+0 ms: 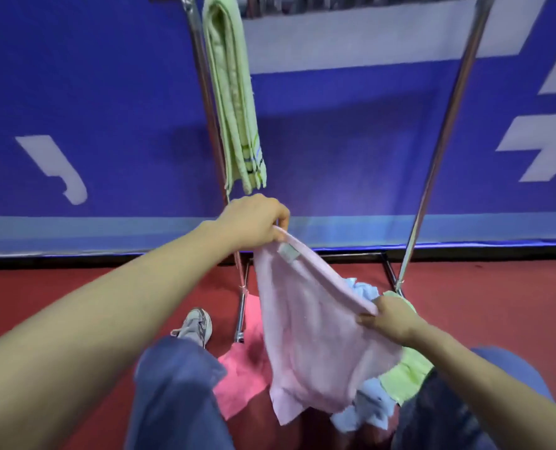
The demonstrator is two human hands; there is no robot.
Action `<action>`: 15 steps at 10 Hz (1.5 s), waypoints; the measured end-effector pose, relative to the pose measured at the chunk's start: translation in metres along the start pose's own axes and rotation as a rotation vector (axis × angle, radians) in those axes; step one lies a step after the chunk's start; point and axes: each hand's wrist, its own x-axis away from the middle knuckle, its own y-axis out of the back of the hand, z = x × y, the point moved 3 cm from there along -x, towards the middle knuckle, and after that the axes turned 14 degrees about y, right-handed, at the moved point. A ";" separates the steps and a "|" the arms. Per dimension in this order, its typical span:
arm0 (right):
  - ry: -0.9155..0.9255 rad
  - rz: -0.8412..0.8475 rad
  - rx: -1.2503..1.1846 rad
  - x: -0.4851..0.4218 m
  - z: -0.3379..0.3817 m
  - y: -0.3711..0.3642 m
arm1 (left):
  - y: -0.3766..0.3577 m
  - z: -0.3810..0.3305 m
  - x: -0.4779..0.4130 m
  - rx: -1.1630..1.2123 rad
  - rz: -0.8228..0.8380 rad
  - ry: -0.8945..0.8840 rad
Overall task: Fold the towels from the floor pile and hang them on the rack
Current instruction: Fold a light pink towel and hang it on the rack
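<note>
A pale pink towel (315, 339) hangs in the air between my hands, its top edge stretched from upper left to lower right. My left hand (254, 222) pinches the upper corner near a small label. My right hand (388, 316) grips the lower corner. Below lies the floor pile: a bright pink towel (241, 381), a light blue towel (364, 407) and a green towel (403, 375). A folded green towel (234, 102) hangs over the metal rack (445, 118).
The rack's two shiny uprights rise on either side of the pile, with base bars on the red floor (75, 293). A blue banner wall (335, 151) stands right behind it. My legs in blue trousers and one white shoe (195, 326) are beside the pile.
</note>
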 end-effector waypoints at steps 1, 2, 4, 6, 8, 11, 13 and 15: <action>-0.007 -0.163 -0.194 0.020 0.002 0.036 | 0.021 0.027 0.017 -0.039 -0.066 0.104; 0.061 -0.304 -0.570 0.033 0.022 0.074 | 0.033 0.045 0.032 -0.052 -0.085 0.160; 0.041 -0.247 -0.577 0.039 0.070 0.159 | 0.068 0.048 0.045 -0.293 0.085 0.080; 0.090 -0.343 0.674 0.016 0.147 0.291 | 0.188 0.017 0.023 -0.424 0.012 0.148; 0.419 -1.430 0.378 0.043 0.181 0.302 | 0.225 0.005 0.043 0.173 -1.280 0.071; 0.099 0.103 0.481 -0.006 0.045 0.090 | -0.062 0.067 0.085 -0.210 0.262 0.250; 0.038 -0.341 0.279 -0.040 0.049 0.155 | 0.004 0.070 0.034 0.057 0.006 0.282; -0.039 -0.318 0.018 -0.051 0.028 0.120 | -0.041 0.077 0.025 0.209 0.145 0.327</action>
